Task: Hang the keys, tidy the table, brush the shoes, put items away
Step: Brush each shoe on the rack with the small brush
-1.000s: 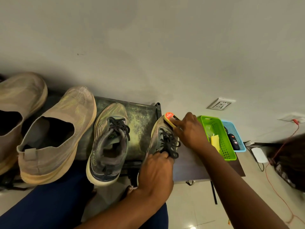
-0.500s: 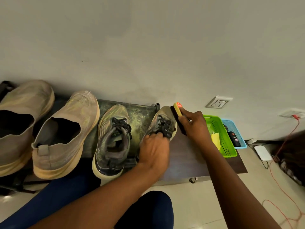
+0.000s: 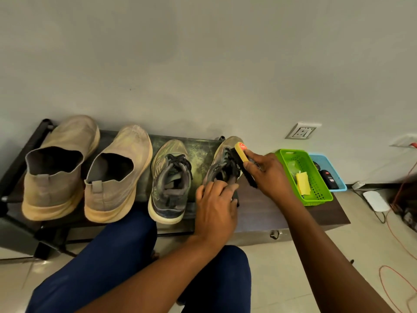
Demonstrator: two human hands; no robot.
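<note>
— Where's the brush?
— Centre-right of the frame, in the right hand, its grip curled round it, bristles against the laced shoe.
— And the left hand?
— Its grip clasps that shoe's heel on the counter.

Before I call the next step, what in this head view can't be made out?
- Heel of the laced shoe being brushed: hidden under the left hand.
- Brush handle: covered by the right hand.
- Items in the blue basket: half hidden behind the green basket.
- Brush label: too small.
</note>
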